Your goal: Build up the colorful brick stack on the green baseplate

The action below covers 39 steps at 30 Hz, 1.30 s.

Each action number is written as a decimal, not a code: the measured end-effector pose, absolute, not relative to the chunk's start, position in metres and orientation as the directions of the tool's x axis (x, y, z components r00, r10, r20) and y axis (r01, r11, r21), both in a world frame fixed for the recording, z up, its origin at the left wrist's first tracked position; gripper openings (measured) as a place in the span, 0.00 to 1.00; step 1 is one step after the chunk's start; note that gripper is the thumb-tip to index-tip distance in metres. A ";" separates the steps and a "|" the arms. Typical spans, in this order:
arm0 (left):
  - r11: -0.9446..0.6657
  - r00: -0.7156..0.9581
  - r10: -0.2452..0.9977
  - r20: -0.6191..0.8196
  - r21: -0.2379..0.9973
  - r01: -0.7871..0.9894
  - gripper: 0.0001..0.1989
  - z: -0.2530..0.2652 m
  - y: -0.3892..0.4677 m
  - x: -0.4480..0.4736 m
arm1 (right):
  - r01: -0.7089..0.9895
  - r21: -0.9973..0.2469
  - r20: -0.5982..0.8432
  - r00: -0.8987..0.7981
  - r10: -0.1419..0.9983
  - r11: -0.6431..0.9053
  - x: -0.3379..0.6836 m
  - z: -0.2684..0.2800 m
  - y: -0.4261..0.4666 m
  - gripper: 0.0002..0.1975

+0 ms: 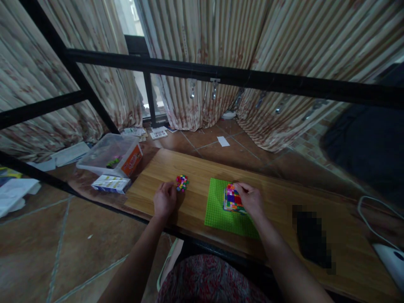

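"Green, studded: one baseplate (216, 208), flat on the wooden table (170, 163). What do we list upon it?"

"One block of multicoloured bricks (232, 199), set toward the baseplate's far side. Our right hand (249, 197) hides part of its right side, so its long axis we cannot tell."

"State of that hand?"

"Fingertips drawn close together over the block's far right part. Whether they pinch a brick, we cannot tell."

"And leftward?"

"One small pile of loose bricks (182, 183), on bare wood between our left hand (165, 199) and the baseplate. The left hand is the nearer: fingers curled, tips just beside the pile, which lies rightward and slightly beyond. Touching or gripping, we cannot tell."

"Pile to block?"

"We enter the block as right of the pile and a little nearer us."

"Surroundings?"

"One clear plastic tub (131, 160) and one small carton (111, 184), past the table's left end; one dark, blurred item (312, 240), right of the baseplate."
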<state>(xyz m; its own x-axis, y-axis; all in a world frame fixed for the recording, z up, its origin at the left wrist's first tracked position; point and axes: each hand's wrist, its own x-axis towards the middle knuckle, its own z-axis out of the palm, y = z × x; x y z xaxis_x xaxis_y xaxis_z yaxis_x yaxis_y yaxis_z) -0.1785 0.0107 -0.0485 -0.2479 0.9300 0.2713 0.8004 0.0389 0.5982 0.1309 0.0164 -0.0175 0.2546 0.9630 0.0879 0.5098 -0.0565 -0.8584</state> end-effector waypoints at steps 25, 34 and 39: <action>-0.562 0.424 0.827 0.370 0.568 0.601 0.18 -0.052 -0.006 -0.123 | 0.597 -0.743 0.360 -0.026 0.933 0.303 0.044 0.005 -0.074 0.13; -0.249 -0.030 0.952 0.303 0.831 0.497 0.21 -0.062 -0.003 -0.161 | 0.687 -0.670 0.254 -0.144 0.956 0.281 0.021 -0.025 -0.038 0.13; -0.272 -0.024 0.935 0.353 0.761 0.589 0.22 -0.065 0.000 -0.158 | 0.739 -0.597 0.198 -0.242 0.950 0.313 0.009 -0.025 -0.014 0.13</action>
<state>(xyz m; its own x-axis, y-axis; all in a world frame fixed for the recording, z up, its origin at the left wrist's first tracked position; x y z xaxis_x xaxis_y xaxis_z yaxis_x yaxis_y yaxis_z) -0.1577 -0.0003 -0.0654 -0.0241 0.9352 0.3532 0.5887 -0.2722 0.7611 0.0085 -0.0140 -0.0254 -0.2416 0.9499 0.1984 0.7388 0.3126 -0.5970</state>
